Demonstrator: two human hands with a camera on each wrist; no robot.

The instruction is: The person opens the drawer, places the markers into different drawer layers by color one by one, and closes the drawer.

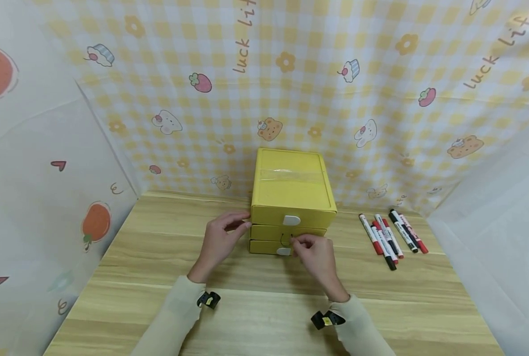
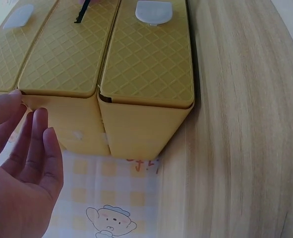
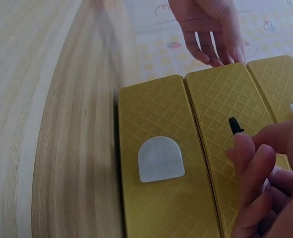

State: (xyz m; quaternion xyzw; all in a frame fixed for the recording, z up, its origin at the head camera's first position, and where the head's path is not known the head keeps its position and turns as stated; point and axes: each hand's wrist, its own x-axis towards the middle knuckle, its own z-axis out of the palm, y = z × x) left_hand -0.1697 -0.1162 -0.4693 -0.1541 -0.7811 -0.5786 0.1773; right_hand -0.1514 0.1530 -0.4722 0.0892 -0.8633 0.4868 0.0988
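Note:
A yellow box (image 1: 293, 183) with three stacked drawers stands against the patterned cloth. White tabs mark the top drawer (image 1: 268, 215) and bottom drawer (image 1: 264, 246); the middle drawer (image 1: 264, 232) has a thin black cord-like pull (image 3: 235, 125) instead. My right hand (image 1: 316, 254) pinches this pull between thumb and fingertips, which hide much of it. On the box's left side, my left hand (image 1: 221, 240) touches the edge by the middle drawer with its fingertips, the fingers loosely bent. All three drawer fronts look pushed in.
Several red and black markers (image 1: 382, 240) lie loosely on the wooden table (image 1: 264, 316), right of the box. Behind it hangs a yellow checked cloth (image 1: 313, 109). White sheeting (image 1: 37, 207) closes off the left side. Clear tape (image 1: 291, 174) crosses the box top.

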